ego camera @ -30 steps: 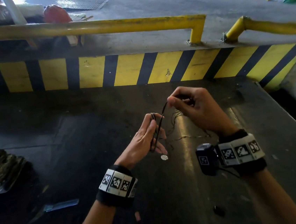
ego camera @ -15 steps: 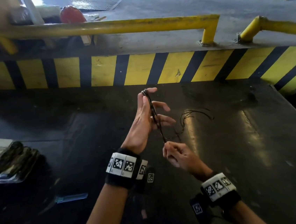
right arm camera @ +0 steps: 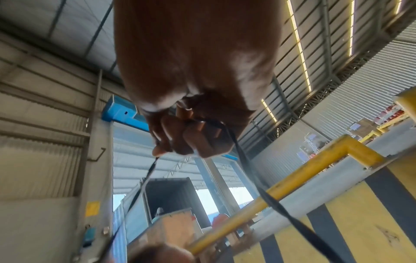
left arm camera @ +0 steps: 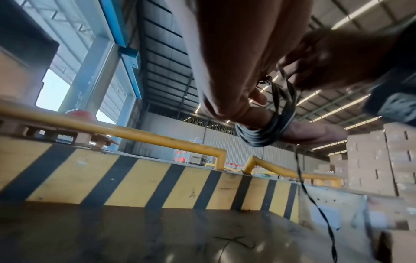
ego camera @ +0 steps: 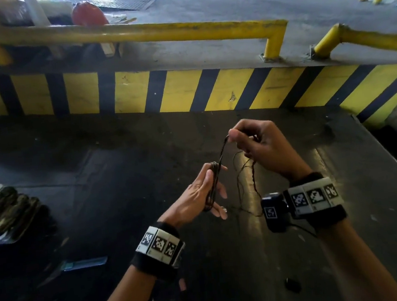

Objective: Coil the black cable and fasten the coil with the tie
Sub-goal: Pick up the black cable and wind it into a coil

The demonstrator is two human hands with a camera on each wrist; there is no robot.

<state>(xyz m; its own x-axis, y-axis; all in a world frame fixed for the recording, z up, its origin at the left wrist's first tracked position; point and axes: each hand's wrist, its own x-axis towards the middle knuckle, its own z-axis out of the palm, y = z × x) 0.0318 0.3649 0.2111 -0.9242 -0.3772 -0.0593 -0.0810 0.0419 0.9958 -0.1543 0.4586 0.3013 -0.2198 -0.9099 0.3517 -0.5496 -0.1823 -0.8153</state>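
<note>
Thin black cable (ego camera: 214,185) is wound in several long loops around my left hand (ego camera: 197,194), from fingertips to palm base. That hand stands edge-up with straight fingers. The left wrist view shows the loops (left arm camera: 263,135) bunched round one digit. My right hand (ego camera: 234,136) is up and to the right, pinching the cable just above the left fingertips. A taut strand runs from the pinch down to the coil. The loose tail (ego camera: 240,185) hangs in tangles under the right hand to the dark floor. In the right wrist view the curled fingers (right arm camera: 180,140) hold the cable (right arm camera: 265,192). I see no tie.
A yellow-and-black striped kerb (ego camera: 186,92) with a yellow rail (ego camera: 155,33) runs across behind the hands. A dark bundle (ego camera: 8,214) lies on the floor at left, a blue strip (ego camera: 84,263) near my left forearm, a small black object (ego camera: 292,285) below.
My right hand has risen from below the left hand to above its fingertips, carrying the cable up. The left hand has dropped lower and tilted.
</note>
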